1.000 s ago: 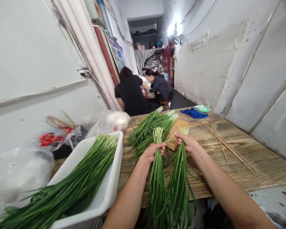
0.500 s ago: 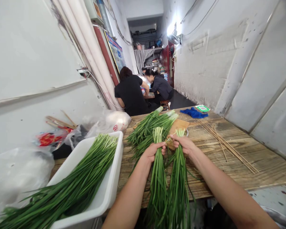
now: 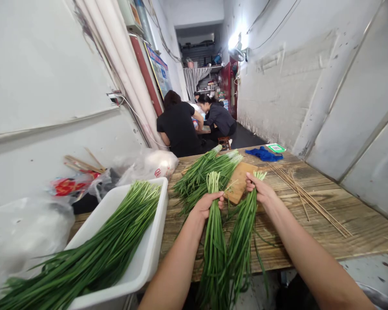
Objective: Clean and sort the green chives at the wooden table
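My left hand (image 3: 209,203) is closed around a bunch of garlic chives (image 3: 214,241), pale cut ends up and green leaves hanging over the table's near edge. To its right, my right hand (image 3: 259,188) grips a second bunch of chives (image 3: 244,234) just below its pale ends. The two bunches stand apart at the top, while their leaves meet lower down. A small wooden board (image 3: 241,183) lies between and beyond the hands. Behind my left hand rests a pile of chives (image 3: 198,174) on the wooden table (image 3: 297,237).
A white plastic tub (image 3: 160,224) of long chives stands at the left, beside plastic bags (image 3: 29,232). Thin wooden sticks (image 3: 310,200), a blue cloth (image 3: 264,153) and a green QR card (image 3: 276,148) lie on the right. Two people (image 3: 181,125) sit bent over beyond the table.
My right hand has moved right with its bunch, away from the left one, uncovering more of the board. My left hand stays nearly in place.
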Demonstrator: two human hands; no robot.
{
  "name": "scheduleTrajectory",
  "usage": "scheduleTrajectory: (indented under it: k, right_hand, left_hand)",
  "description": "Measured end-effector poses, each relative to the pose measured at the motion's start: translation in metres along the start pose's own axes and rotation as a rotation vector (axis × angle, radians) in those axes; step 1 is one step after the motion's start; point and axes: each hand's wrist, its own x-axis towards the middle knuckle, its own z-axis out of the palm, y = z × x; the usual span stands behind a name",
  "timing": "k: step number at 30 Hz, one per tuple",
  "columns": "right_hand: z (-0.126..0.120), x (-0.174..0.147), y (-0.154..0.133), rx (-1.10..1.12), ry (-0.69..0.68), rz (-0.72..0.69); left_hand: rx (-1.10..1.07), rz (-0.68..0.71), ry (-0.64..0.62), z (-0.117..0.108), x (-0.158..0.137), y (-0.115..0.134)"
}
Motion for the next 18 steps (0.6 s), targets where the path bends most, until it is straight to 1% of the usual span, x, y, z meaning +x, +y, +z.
scheduleTrajectory:
  k: [2, 4, 6, 7, 9, 11, 15, 17, 18]
  right_hand:
    - [0.004, -0.003, 0.004, -0.016, -0.033, 0.032]
    - [0.009, -0.009, 0.012, -0.047, -0.113, 0.045]
    - [0.015, -0.015, 0.021, -0.098, -0.188, 0.024]
    - [0.017, -0.017, 0.024, -0.130, -0.203, 0.008]
    - [0.017, -0.018, 0.027, -0.188, -0.184, -0.028]
    - [0.014, -0.015, 0.023, -0.207, -0.136, -0.064]
    - [0.005, -0.005, 0.006, -0.123, -0.006, -0.105]
    - [0.004, -0.003, 0.003, -0.083, 0.024, -0.088]
    - [0.005, -0.004, 0.003, -0.075, 0.017, -0.074]
  left_hand:
    - [-0.006, 0.001, 0.004, 0.000, 0.001, 0.000]
    - [-0.013, -0.006, 0.002, 0.001, 0.001, -0.001]
    - [-0.013, -0.014, -0.009, 0.002, 0.001, -0.002]
    - [-0.010, -0.018, -0.015, 0.002, 0.000, -0.002]
    - [0.001, -0.022, -0.022, 0.004, -0.001, -0.003]
    - [0.009, -0.022, -0.025, 0.004, -0.001, -0.003]
    - [0.003, -0.014, -0.015, 0.003, -0.001, -0.002]
    - [-0.007, -0.008, 0.005, 0.003, -0.001, -0.001]
    - [-0.012, -0.007, 0.013, 0.003, 0.000, -0.001]
